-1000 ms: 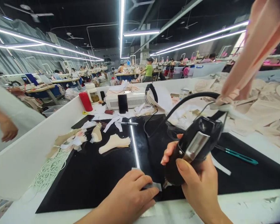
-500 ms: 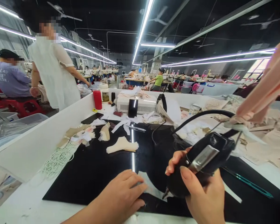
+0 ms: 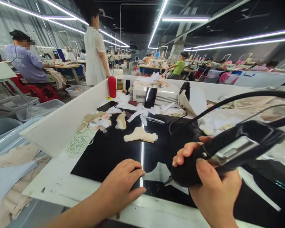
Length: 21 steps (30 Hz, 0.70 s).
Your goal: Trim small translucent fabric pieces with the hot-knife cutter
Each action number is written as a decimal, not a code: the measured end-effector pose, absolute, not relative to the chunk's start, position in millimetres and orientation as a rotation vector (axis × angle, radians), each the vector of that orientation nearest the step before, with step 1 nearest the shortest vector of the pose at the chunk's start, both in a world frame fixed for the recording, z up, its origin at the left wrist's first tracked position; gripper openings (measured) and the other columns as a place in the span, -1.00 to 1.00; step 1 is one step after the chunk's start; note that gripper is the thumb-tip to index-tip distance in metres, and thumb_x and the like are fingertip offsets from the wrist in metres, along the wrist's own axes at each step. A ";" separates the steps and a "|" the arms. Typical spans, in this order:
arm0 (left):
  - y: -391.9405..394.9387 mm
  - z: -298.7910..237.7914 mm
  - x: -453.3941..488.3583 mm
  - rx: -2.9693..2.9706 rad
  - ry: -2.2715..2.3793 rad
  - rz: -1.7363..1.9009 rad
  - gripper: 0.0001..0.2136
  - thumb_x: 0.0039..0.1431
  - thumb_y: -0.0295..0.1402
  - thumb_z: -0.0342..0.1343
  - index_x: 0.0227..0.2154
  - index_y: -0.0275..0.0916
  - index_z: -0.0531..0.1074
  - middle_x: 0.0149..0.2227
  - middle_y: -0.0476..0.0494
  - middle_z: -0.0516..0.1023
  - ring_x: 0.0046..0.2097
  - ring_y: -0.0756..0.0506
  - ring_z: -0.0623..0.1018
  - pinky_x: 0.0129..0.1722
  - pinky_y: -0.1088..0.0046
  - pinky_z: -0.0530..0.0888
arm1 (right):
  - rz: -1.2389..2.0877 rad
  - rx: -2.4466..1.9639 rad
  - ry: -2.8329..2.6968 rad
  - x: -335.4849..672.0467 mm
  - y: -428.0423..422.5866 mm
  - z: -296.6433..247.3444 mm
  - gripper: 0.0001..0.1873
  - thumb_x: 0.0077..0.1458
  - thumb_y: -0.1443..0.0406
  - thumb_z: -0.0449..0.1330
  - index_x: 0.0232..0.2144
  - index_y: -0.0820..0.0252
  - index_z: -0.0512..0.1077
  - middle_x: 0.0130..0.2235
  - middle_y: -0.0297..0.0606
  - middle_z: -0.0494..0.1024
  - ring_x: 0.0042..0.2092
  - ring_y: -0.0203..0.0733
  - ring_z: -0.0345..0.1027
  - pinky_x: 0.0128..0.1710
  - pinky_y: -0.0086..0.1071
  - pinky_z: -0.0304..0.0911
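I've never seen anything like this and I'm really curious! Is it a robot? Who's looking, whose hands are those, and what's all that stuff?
There's no robot here. A person wears a camera on their head, looking forward and down, so you see their own two bare hands.

The right hand grips a black handheld tool with a shiny metal plate. Its narrow tip is close to a thin, pale, curved piece. The left hand reaches towards that piece's other end; I can't tell whether it touches it.

Underneath is a smooth, shiny black board. Farther back on it lie cream, flat, shaped pieces. To the left is a tangle of pale green cord.
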State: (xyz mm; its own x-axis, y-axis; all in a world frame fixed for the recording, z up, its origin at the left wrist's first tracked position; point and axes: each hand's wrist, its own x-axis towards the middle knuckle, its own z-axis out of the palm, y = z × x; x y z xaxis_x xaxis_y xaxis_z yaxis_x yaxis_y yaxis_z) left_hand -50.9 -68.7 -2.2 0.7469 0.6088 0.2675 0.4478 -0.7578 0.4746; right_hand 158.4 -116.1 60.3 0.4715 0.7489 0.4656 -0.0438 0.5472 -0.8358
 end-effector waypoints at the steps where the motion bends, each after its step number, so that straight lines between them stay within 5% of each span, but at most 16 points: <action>1: -69.1 -1.5 -50.1 2.552 0.808 0.591 -0.67 0.17 -0.40 0.38 -0.01 -0.23 0.52 0.05 -0.17 0.55 0.10 -0.21 0.53 0.17 0.16 0.50 | 0.568 -0.855 -0.956 155.8 -115.1 61.6 -0.62 0.14 0.18 0.41 -0.03 0.00 0.42 -0.33 -0.37 0.49 -0.40 -0.20 0.42 -0.40 -0.25 0.47; 17: -68.6 -4.6 -42.4 2.431 0.881 0.675 -0.76 0.18 -0.43 0.37 -0.13 -0.18 0.49 0.01 -0.06 0.57 0.05 -0.17 0.53 0.12 0.22 0.44 | 0.596 -0.782 -0.923 125.3 -94.6 56.6 -0.58 0.14 0.17 0.43 -0.02 0.02 0.38 -0.34 -0.40 0.51 -0.42 -0.21 0.43 -0.42 -0.25 0.43; 21: -67.4 1.8 -44.8 2.263 0.922 0.680 -0.78 0.28 -0.47 0.23 -0.05 -0.13 0.45 -0.01 -0.04 0.58 0.04 -0.14 0.53 0.11 0.27 0.44 | 0.605 -0.753 -0.935 119.5 -88.9 52.7 -0.58 0.15 0.18 0.42 -0.01 0.03 0.38 -0.34 -0.41 0.51 -0.42 -0.22 0.44 -0.42 -0.26 0.43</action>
